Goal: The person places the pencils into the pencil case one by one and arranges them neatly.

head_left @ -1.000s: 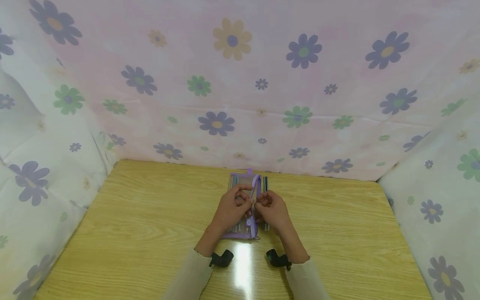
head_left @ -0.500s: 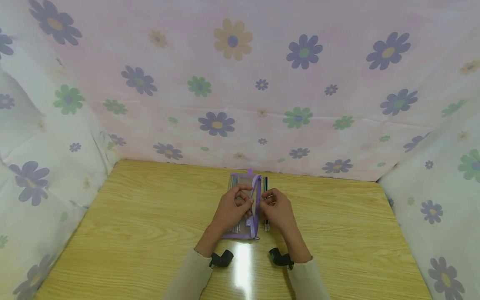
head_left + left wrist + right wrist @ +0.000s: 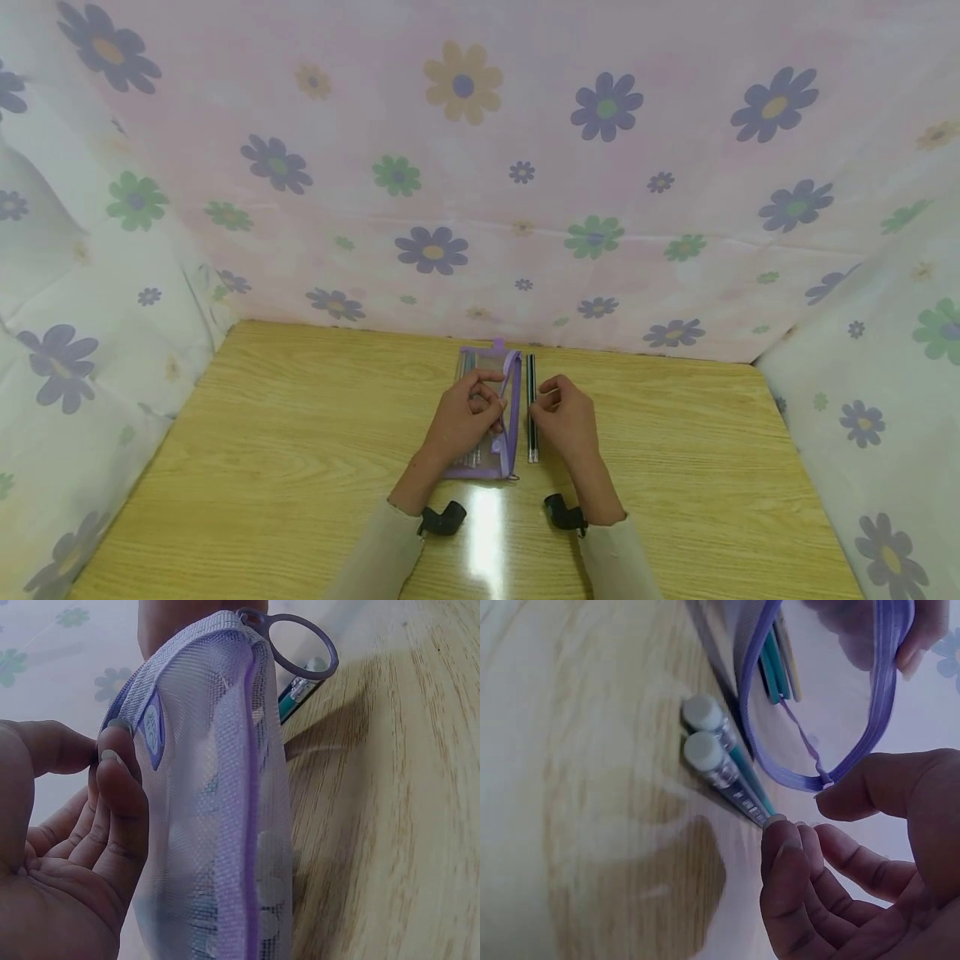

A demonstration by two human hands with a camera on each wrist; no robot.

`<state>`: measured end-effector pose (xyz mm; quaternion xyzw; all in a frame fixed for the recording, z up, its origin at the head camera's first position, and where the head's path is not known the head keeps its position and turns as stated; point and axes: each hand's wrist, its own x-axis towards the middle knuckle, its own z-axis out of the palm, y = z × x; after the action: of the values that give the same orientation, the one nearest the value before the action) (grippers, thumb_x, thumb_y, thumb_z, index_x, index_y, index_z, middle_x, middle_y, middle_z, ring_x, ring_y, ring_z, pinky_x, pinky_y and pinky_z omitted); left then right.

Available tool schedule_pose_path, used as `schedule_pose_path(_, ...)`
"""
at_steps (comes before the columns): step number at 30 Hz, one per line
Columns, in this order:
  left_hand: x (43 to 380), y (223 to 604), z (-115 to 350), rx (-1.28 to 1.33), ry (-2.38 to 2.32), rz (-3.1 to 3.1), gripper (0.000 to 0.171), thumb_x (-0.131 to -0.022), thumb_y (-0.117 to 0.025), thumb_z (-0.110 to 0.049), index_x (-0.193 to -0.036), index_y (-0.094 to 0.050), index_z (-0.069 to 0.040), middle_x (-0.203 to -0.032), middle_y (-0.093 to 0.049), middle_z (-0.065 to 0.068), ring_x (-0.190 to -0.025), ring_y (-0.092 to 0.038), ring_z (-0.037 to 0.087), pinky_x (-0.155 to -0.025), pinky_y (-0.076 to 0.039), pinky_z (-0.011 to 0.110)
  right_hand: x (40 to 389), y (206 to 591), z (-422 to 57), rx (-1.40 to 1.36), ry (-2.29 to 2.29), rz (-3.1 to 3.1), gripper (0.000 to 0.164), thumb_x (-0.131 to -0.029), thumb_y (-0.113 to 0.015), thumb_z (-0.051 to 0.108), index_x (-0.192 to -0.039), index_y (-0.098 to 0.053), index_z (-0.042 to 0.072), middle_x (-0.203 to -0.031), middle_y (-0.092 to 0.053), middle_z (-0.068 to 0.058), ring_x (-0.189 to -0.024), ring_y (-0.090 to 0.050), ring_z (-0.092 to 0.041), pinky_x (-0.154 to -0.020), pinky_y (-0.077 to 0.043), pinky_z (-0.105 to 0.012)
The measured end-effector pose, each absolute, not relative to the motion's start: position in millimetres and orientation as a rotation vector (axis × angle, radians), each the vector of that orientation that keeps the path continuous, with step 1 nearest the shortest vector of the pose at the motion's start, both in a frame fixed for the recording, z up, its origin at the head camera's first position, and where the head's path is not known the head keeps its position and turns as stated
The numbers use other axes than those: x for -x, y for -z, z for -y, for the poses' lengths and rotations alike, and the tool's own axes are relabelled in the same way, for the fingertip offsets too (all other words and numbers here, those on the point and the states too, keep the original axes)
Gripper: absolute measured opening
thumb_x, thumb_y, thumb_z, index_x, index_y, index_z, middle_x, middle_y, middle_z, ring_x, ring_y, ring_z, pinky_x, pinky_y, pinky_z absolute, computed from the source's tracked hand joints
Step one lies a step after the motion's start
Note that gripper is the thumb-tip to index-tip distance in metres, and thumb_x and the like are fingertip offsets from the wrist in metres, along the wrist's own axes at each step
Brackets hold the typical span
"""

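A purple mesh zip pouch [image 3: 487, 472] lies on the table, its zipped mouth spread apart on the right side. Slim sticks show through its mesh, and the right wrist view looks into the mouth at teal pieces [image 3: 774, 671]. My left hand [image 3: 463, 412] pinches the pouch's upper edge between thumb and index finger. Two pencils [image 3: 532, 442] with white erasers lie side by side just right of the pouch. At the pencils, my right hand [image 3: 567, 417] has its fingertips by the shafts, thumb held apart; firm contact cannot be made out.
The wooden table [image 3: 690, 467] extends to both sides. Flowered cloth [image 3: 517, 208] stands behind and along the sides. A ring [image 3: 304, 645] hangs at the pouch's corner. Black wrist mounts [image 3: 446, 518] sit below both hands.
My right hand has let go of the pouch's edge and shifted right to the pencils. The left hand keeps its pinch on the pouch in the same place.
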<state>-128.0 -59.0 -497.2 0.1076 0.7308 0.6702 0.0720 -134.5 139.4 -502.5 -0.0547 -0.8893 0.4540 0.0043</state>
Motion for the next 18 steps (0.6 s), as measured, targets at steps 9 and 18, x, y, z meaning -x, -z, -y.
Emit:
schedule_pose_path(9, 133, 512, 59, -0.337, -2.023, -2.202, 0.037, -0.103, -0.068, -0.003, -0.139, -0.062, -0.005, -0.095, -0.068, 0.016, -0.069, -0.071, 0.028, -0.063, -0.062, 0.039, 135, 503, -140, 0.171, -1.304, 2.844, 0.025, -0.084, -0.078, 0.007, -0.107, -0.069, 0.002, -0.081, -0.068, -0.007, -0.069, -0.061, -0.02, -0.059, -0.049, -0.032)
schedule_pose_path(18, 133, 513, 60, -0.336, -2.007, -2.198, 0.037, -0.103, -0.067, -0.004, -0.139, -0.062, -0.008, -0.094, -0.067, 0.013, -0.067, -0.071, 0.021, -0.064, -0.062, 0.036, 134, 508, -140, 0.176, -1.206, 2.887, 0.025, -0.084, -0.079, 0.009, -0.106, -0.068, 0.002, -0.079, -0.066, -0.006, -0.065, -0.058, -0.019, -0.058, -0.046, -0.032)
